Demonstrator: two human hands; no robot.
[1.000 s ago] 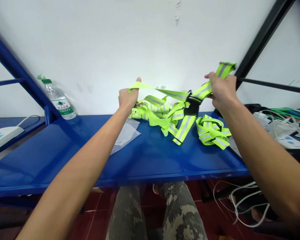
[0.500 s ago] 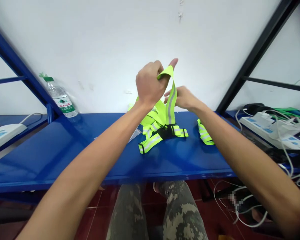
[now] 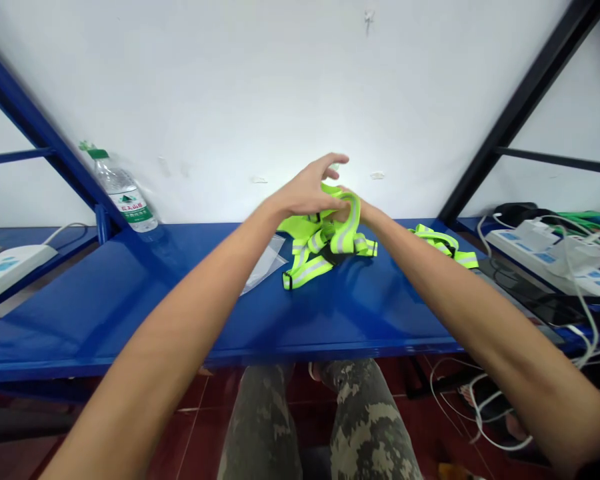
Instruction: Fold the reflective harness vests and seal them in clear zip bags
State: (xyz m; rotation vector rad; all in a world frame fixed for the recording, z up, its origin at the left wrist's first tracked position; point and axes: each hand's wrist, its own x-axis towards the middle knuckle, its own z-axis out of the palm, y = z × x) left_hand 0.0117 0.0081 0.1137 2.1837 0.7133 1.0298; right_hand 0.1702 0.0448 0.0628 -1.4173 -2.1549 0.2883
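Observation:
My left hand [image 3: 305,193] is raised with its fingers spread, its palm side over a loop of fluorescent yellow reflective strap [image 3: 347,230]. That strap belongs to a bundled hi-vis reflective vest [image 3: 305,270] with black buckle parts, which lies on the blue steel shelf [image 3: 355,320]. My right hand [image 3: 343,212] is close against my left, and its fingers pinch the loop, partly hidden behind the strap. A second yellow reflective strap piece [image 3: 443,241] lies flat farther right, touched by neither hand.
A clear plastic bag [image 3: 267,265] lies left of the vest, and a water bottle [image 3: 124,197] stands at the back left. Power strips [image 3: 545,253] and tangled white cables sit on the right. Black and blue uprights frame the shelf.
My hands have come down and together over the vest. The strap is no longer lifted high, the bundle sits more gathered, and the right-hand strap piece now lies stretched out flatter.

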